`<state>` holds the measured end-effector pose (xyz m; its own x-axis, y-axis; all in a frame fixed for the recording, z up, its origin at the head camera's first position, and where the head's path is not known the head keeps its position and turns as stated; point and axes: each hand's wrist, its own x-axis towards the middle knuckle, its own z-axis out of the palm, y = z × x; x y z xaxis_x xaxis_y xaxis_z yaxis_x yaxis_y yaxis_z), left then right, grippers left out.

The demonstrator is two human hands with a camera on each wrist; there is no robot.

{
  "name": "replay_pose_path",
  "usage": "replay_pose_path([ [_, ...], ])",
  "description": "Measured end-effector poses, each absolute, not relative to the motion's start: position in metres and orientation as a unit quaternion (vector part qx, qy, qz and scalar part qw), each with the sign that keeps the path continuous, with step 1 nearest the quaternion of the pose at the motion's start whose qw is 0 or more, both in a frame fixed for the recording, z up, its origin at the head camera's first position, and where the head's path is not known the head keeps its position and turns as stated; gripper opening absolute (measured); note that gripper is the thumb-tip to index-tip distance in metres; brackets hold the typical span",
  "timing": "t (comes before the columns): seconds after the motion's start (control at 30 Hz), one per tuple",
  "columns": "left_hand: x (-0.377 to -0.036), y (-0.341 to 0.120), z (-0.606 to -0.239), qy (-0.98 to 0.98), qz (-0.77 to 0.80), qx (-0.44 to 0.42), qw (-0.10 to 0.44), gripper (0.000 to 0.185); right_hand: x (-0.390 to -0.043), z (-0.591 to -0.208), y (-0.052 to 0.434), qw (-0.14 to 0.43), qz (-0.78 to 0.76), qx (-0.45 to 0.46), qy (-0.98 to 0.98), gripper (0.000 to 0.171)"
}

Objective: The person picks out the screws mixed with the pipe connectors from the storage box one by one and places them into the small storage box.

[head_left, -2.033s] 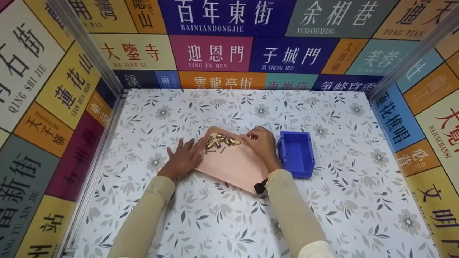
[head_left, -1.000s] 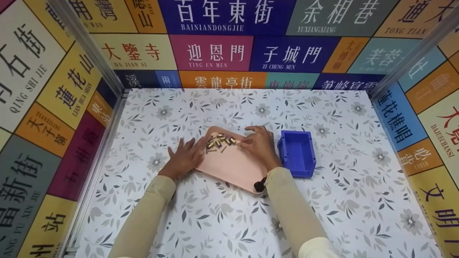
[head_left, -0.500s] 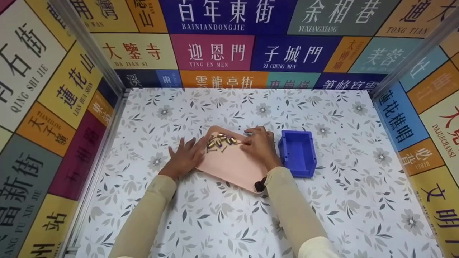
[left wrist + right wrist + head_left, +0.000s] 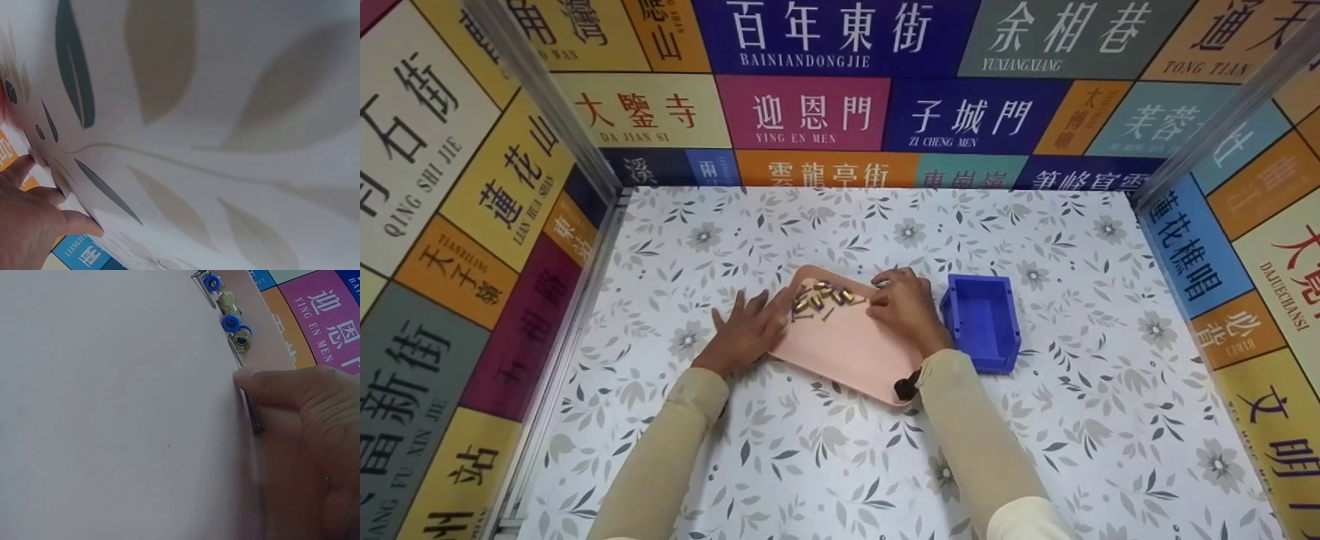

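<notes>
A pink tray (image 4: 847, 352) lies on the flowered table cover, with a small pile of brass fittings (image 4: 819, 295) and thin screws at its far end. My left hand (image 4: 750, 322) lies flat, fingers spread, against the tray's left edge. My right hand (image 4: 889, 292) is at the tray's far right corner with its fingers curled. In the right wrist view its thumb (image 4: 281, 385) presses on a long screw (image 4: 256, 419) against the tray (image 4: 112, 410). Blue-capped fittings (image 4: 230, 322) lie just beyond. The left wrist view shows fingers (image 4: 34, 219) on the cover.
A blue plastic bin (image 4: 981, 321) stands just right of the tray, beside my right wrist; its inside looks bare. Walls printed with coloured signs (image 4: 802, 112) enclose the table on the left, back and right.
My right hand reached its fingertips toward the pile, then curled them in at the tray's far right corner. The left hand, tray and bin have stayed put.
</notes>
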<state>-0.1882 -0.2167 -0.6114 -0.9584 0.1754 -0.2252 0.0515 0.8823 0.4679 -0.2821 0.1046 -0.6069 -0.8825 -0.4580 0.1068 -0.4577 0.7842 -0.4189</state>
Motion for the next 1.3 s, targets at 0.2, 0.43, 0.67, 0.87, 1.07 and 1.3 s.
replay_pose_path([
  [0.2, -0.1876, -0.2159, -0.6089, 0.961, 0.237, 0.056, 0.129, 0.06, -0.2833, -0.6066, 0.1032, 0.008, -0.208, -0.234, 0.95, 0.006],
  [0.43, -0.1876, -0.2173, -0.6096, 0.961, 0.239, 0.059, 0.128, 0.06, -0.2834, -0.6081, 0.1025, 0.018, -0.199, -0.238, 0.95, 0.01],
  [0.67, -0.1878, -0.2164, -0.6093, 0.959, 0.24, 0.054, 0.139, 0.06, -0.2818, -0.6078, 0.1034, 0.015, -0.206, -0.253, 0.945, 0.014],
  [0.87, -0.1887, -0.2158, -0.6076, 0.959, 0.239, 0.051, 0.144, 0.06, -0.2831, -0.6054, 0.108, 0.033, -0.228, -0.262, 0.937, 0.01],
  [1.07, -0.1905, -0.2159, -0.6072, 0.958, 0.242, 0.048, 0.146, 0.059, -0.2867, -0.6047, 0.1099, 0.05, -0.236, -0.255, 0.936, 0.008],
  [1.3, -0.1895, -0.2158, -0.6099, 0.957, 0.242, 0.043, 0.152, 0.058, -0.2841, -0.6071, 0.1089, 0.038, -0.224, -0.269, 0.936, 0.011],
])
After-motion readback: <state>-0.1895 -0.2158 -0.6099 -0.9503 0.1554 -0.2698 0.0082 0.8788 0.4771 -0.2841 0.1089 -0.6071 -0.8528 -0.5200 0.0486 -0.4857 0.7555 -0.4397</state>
